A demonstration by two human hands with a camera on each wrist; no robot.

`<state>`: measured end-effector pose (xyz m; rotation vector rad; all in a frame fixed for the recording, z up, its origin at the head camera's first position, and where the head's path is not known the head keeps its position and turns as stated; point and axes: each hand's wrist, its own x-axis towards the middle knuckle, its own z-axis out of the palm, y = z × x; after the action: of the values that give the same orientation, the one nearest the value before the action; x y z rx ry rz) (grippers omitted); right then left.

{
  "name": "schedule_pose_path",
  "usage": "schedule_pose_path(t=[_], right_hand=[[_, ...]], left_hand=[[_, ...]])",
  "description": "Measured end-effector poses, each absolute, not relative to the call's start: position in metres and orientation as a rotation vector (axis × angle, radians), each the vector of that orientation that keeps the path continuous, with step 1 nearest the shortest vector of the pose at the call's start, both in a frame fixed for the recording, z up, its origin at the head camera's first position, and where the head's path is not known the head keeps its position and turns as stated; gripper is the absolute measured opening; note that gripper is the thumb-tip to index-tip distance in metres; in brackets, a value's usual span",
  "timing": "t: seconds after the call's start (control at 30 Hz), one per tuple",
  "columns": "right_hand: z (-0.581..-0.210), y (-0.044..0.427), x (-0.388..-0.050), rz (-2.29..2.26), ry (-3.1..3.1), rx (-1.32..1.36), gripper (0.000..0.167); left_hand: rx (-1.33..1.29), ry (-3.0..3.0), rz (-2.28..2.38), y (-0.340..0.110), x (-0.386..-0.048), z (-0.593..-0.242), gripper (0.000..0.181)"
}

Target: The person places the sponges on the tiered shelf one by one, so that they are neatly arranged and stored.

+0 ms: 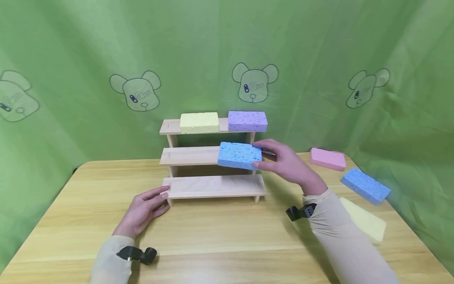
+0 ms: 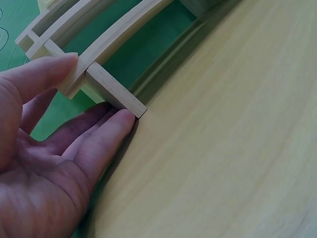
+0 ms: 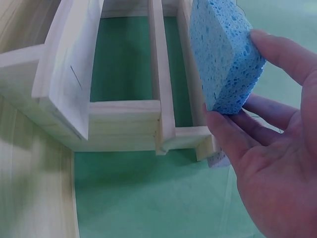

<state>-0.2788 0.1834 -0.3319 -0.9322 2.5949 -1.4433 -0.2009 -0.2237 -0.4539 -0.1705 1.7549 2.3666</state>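
A three-tier wooden rack [image 1: 213,186] stands on the table, with a yellow sponge [image 1: 200,123] and a purple sponge [image 1: 247,121] on its top shelf. My right hand [image 1: 289,161] pinches a blue sponge [image 1: 239,155] by its right end, in front of the middle shelf's right part; in the right wrist view the thumb and fingers hold the blue sponge [image 3: 225,54] at its end. My left hand [image 1: 145,209] grips the left end of the bottom shelf; the left wrist view shows the left hand [image 2: 64,144] with thumb on the shelf edge and fingers against the leg [image 2: 116,91].
At the right of the wooden table [image 1: 220,240] lie a pink sponge [image 1: 328,159], another blue sponge [image 1: 365,185] and another yellow sponge [image 1: 363,221], the last partly behind my right sleeve. A green curtain [image 1: 198,51] with printed bear heads hangs behind and at the sides.
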Motion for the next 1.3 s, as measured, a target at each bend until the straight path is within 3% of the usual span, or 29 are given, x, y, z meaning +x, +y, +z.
schedule_pose_path(t=[1.3], right_hand=[[-0.339, 0.128, -0.284, -1.344, 2.71, -1.024, 0.061]], left_hand=[[-0.179, 1.731, 2.378, -0.225, -0.201, -0.453, 0.028]])
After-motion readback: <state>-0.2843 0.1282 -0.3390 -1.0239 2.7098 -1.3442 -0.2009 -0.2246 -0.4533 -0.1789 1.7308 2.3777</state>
